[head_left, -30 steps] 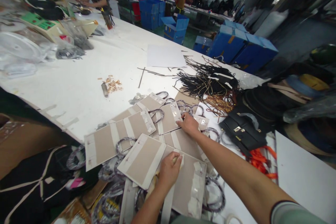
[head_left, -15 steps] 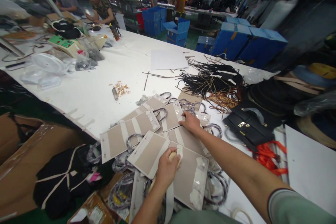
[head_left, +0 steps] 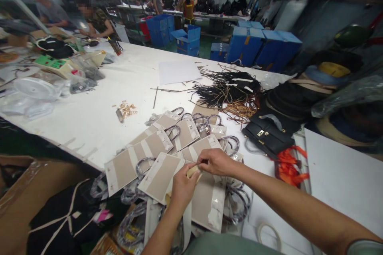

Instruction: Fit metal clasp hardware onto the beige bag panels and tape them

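In my left hand [head_left: 182, 185] is a small cream roll of masking tape [head_left: 192, 171], with my fingers and thumb closed round it. My right hand [head_left: 218, 162] meets it, fingertips pinched at the roll's upper edge; the bit of tape between them is mostly hidden. Beneath both hands lie overlapping beige bag panels [head_left: 206, 203] with pale strips across them. Looped handles in clear wrapping [head_left: 237, 205] stick out from the panels. Another beige panel [head_left: 160, 177] lies just left of my left hand.
Bundles of black cords [head_left: 224, 89] lie beyond the pile, near a black handbag [head_left: 267, 135] and orange ribbon [head_left: 290, 165]. A tape roll [head_left: 269, 236] rests at lower right. Small gold pieces [head_left: 128, 109] are on the white table [head_left: 128, 71]. Blue boxes [head_left: 248, 44] and co-workers are farther back.
My right hand has come back from the far panels to the tape roll in my left hand, its fingers now pinching there. The view has turned slightly to the right.
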Tool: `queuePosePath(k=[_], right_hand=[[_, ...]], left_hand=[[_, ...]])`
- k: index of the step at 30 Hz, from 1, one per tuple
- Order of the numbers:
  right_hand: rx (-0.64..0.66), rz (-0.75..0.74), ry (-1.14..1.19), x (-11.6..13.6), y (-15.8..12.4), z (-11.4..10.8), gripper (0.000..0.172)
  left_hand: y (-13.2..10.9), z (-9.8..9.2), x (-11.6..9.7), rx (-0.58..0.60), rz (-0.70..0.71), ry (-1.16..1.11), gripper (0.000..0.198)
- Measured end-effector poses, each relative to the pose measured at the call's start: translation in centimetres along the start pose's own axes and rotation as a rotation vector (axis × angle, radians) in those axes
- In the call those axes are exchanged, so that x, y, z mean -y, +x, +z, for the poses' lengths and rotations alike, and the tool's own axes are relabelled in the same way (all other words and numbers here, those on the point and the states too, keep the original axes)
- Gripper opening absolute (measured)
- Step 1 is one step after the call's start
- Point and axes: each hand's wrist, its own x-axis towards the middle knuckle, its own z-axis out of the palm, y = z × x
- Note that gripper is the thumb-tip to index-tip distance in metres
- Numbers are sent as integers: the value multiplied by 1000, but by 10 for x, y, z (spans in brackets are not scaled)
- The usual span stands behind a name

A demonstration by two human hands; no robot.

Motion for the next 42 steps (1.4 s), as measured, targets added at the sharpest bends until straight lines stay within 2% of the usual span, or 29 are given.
queuePosePath(k=[3, 6, 9, 11, 15, 16, 19, 25, 27, 29, 33, 35, 39, 42], right_hand=[[-44, -5, -104, 4, -1, -6, 11], [-69, 24, -71, 6, -3, -8, 11], [-98, 47, -79, 5, -4, -7, 11], [-100, 38, -119, 5, -3, -7, 10], [-31, -123, -253, 8, 8, -10, 30], [3, -175, -304, 10, 11, -11, 28], [106, -266, -462, 15, 24, -11, 8], [208, -305, -589, 15, 45, -3, 13], [209, -261, -567, 9, 54, 0, 11], [155, -169, -519, -4, 66, 0, 10], [-72, 188, -185, -38, 111, -12, 18], [-115, 323, -51, -57, 140, -18, 20], [-110, 415, -100, -89, 190, -17, 17], [-93, 452, -177, -106, 207, -9, 13]], left_hand=[[-2, 1, -3, 25, 37, 26, 34], [-4, 1, -4, 66, -32, -9, 35], [-2, 0, -4, 85, -78, -32, 29], [0, -1, -3, 75, -55, -23, 25], [4, -5, -1, 24, 33, 35, 24], [5, -6, -1, 17, 41, 52, 23], [8, -10, -1, 10, 71, 84, 14], [19, -17, 4, 2, 129, 174, 18], [22, -18, 9, -34, 145, 187, 20], [23, -16, 15, -99, 148, 172, 23], [20, -3, 33, -142, 65, 54, 26], [18, 7, 44, -118, -18, -9, 30], [15, 23, 65, -46, -133, -74, 37], [15, 26, 74, -11, -172, -92, 36]])
